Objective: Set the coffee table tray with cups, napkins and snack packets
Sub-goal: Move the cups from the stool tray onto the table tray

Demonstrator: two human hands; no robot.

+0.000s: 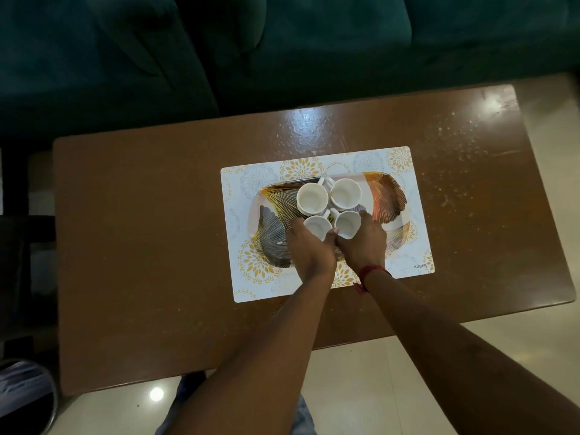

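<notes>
Tray (387, 199), leaf-patterned, is seated on a placemat (251, 277) on the coffee table (141, 246); four upright white cups are clustered at its centre. The far-left cup (312, 197) and far-right cup (345, 193) are left free. The near-left cup (317, 226) is gripped by the left hand (309, 249) and the near-right cup (347, 223) by the right hand (362, 243), fingers curled round each wall.

I am seeing four white ceramic cups (312, 197) sitting mid-frame on a leaf-patterned oblong tray (386, 199), itself lying on a floral rectangular placemat (251, 284).
</notes>
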